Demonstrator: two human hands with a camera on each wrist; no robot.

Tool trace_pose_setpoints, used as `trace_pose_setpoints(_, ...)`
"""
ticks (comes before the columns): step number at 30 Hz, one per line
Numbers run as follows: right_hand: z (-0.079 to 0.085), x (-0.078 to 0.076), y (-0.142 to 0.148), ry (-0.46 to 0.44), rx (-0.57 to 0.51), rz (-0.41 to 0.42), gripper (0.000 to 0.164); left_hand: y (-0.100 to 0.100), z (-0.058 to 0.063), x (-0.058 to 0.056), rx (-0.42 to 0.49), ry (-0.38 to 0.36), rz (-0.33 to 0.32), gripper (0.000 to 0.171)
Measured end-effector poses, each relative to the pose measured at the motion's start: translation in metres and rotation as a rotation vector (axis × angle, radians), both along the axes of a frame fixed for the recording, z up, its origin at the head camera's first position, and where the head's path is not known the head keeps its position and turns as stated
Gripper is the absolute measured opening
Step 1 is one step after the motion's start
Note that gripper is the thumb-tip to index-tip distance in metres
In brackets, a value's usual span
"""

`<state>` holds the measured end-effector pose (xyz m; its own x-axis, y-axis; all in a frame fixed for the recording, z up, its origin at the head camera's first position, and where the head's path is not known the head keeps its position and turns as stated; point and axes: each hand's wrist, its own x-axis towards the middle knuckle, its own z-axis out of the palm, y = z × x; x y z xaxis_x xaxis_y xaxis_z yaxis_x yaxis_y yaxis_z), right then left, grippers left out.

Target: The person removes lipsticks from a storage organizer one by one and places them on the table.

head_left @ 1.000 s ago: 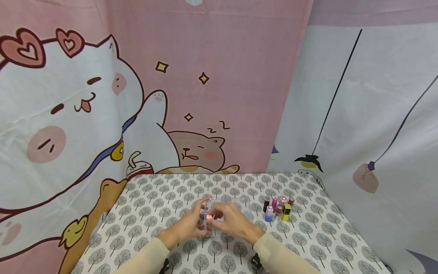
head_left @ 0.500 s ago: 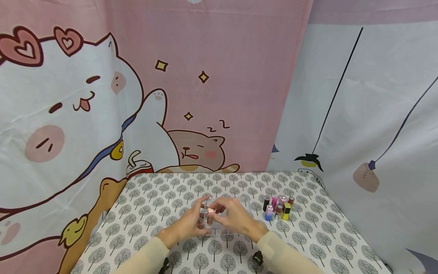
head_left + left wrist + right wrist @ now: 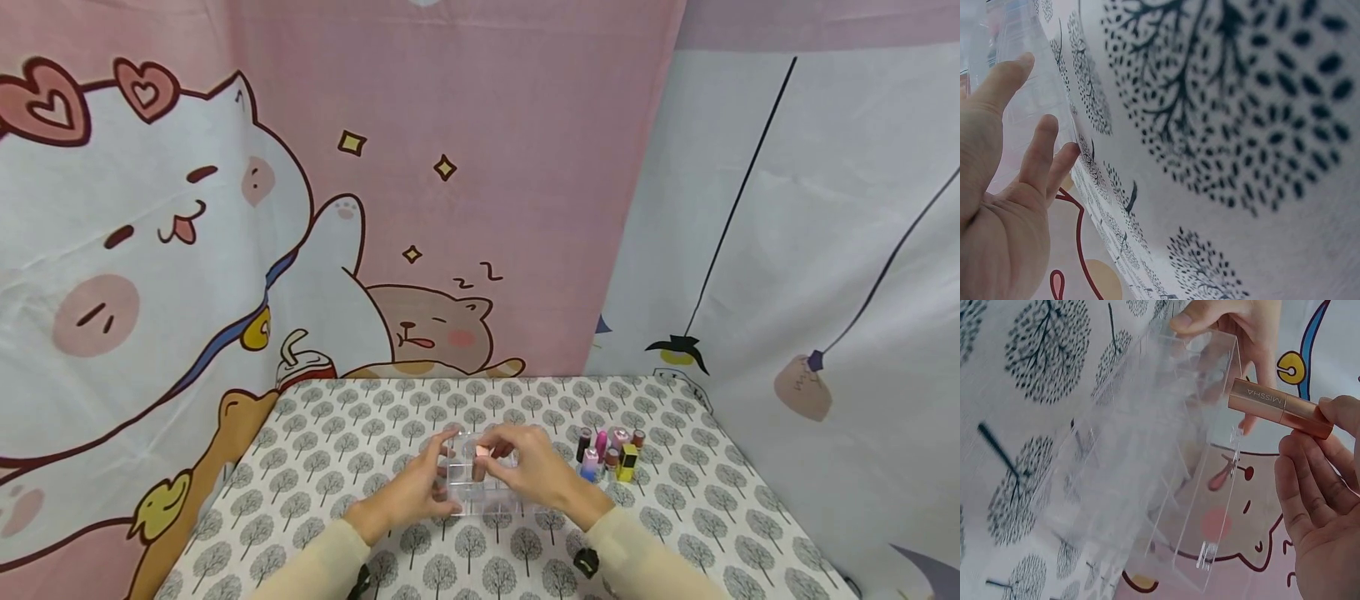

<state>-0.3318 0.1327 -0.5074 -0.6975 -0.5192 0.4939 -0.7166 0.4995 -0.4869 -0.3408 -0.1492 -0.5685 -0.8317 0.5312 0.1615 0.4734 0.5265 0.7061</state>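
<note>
A clear plastic organizer box (image 3: 491,502) with compartments lies on the table in front of me. My left hand (image 3: 408,492) is at its left end, thumb and fingers spread along the side; in the left wrist view those fingers (image 3: 1038,153) look fairly straight. My right hand (image 3: 536,471) pinches a copper-coloured lipstick tube (image 3: 1280,407) marked MISSHA between thumb and fingertips. In the head view the lipstick stands upright over the left part of the box. Its lower end shows past the fingers, apart from the box wall in the right wrist view.
Right of the box stands a cluster of several cosmetics, among them a yellow-and-black bottle (image 3: 626,463), a pink-and-blue bottle (image 3: 590,465) and a dark tube (image 3: 584,445). A tree-print cloth (image 3: 360,433) covers the table. A cartoon curtain (image 3: 525,208) hangs behind.
My right hand has moved right and slightly up with the lipstick, away from the box's left end. The left hand has stayed at the box's left side.
</note>
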Motion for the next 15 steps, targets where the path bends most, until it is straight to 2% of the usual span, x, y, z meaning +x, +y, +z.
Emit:
trace_pose_setpoints(10, 0.008, 0.003, 0.027, 0.069, -0.031, -0.039, 0.021, 0.000, 0.001, 0.000, 0.032, -0.015, -0.013, 0.133)
trace_pose_setpoints(15, 0.011, 0.003, 0.039, 0.109, -0.045, -0.046, 0.018, 0.001, 0.001, 0.000, 0.016, -0.014, -0.003, 0.134)
